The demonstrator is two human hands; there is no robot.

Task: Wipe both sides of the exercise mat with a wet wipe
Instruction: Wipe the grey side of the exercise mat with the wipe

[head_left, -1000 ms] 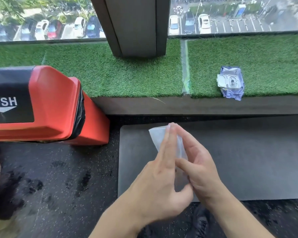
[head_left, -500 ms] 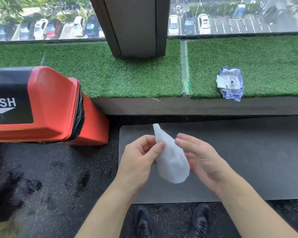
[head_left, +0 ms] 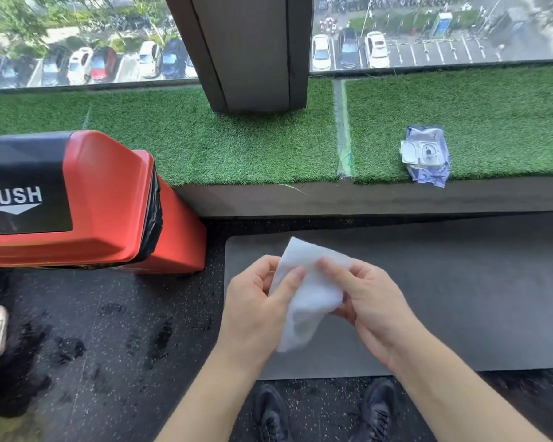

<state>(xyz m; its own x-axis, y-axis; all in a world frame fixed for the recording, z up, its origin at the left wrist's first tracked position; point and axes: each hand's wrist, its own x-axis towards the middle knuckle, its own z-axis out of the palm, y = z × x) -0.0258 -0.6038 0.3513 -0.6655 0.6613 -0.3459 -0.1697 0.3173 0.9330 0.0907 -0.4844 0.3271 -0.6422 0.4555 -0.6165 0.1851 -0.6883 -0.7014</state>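
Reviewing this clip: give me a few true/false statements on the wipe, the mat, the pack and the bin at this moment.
1. Both hands hold the wet wipe. True: left hand and right hand pinch it.
2. The wipe lies flat on the exercise mat. False: it is held above it.
3. The wipe pack sits on the artificial grass ledge with its lid open. True.
4. The red bin stands on the mat. False: it stands on the floor, left of the mat.
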